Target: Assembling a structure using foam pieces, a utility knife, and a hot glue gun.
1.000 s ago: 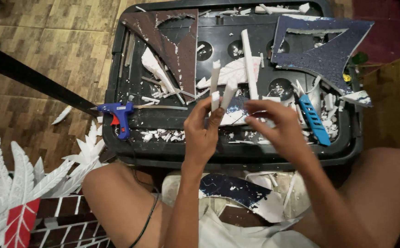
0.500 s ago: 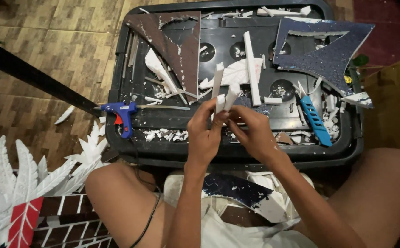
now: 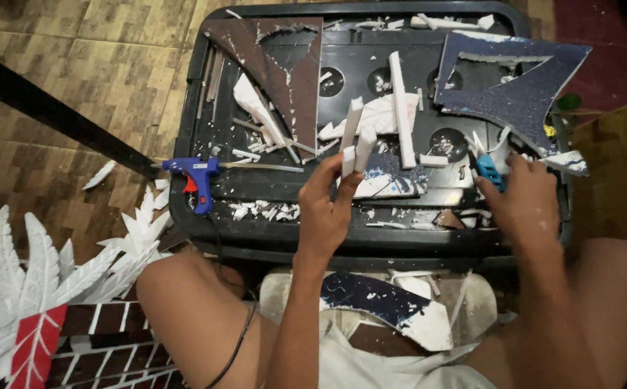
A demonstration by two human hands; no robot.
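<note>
Black tray (image 3: 191, 209) on tiled floor, strewn with foam scraps. Left hand (image 3: 328, 209) pinching two white foam strips (image 3: 353, 140); right hand (image 3: 526, 205) closed around one blue-handled cutter (image 3: 488, 171). One blue glue gun (image 3: 192, 176) at tray's left edge.

both forearms are bare to the elbow, with no sleeves, watch, rings or gloves in view. the left hand (image 3: 328, 209) and the right hand (image 3: 526, 205) are dusted with small white flecks, thickest on the back of the right one. the knees, at 7 and 4 o'clock, are bare too. between them, at 6 o'clock, shows a pale, whitish garment across the lap.
</note>
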